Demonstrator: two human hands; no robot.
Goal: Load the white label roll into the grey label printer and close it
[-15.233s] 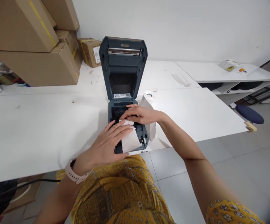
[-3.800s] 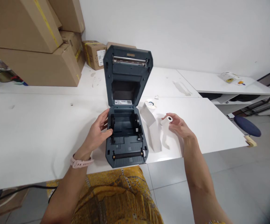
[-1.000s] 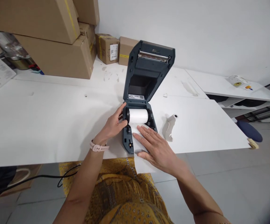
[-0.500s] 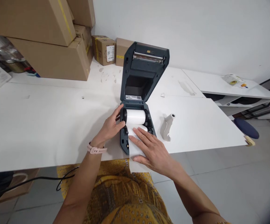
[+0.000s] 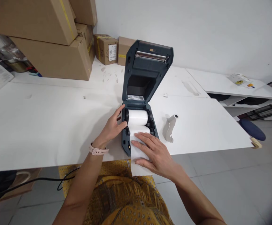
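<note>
A dark grey label printer [image 5: 124, 137] stands on the white table with its lid [image 5: 147, 73] raised. Inside it sits a white label roll [image 5: 137, 117], whose loose strip [image 5: 136, 167] runs forward over the printer's front and hangs past the table edge. My left hand [image 5: 112, 128] grips the printer's left side, thumb on the rim by the roll and fingers along the side wall. Flat on the strip lies my right hand [image 5: 153, 153], fingers stretched out and slightly spread, pressing the paper down. The printer's front right part is hidden beneath it.
A torn white paper piece with a small core [image 5: 172, 128] lies right of the printer. Cardboard boxes [image 5: 53, 59] are stacked at the back left. On the far right shelf lies another label roll [image 5: 239, 80]. A blue stool [image 5: 252, 129] stands beyond the table's right end.
My right hand has slid slightly toward me along the strip, and the strip's end hangs a little lower. My left hand keeps its place on the printer. The camera view has shifted slightly.
</note>
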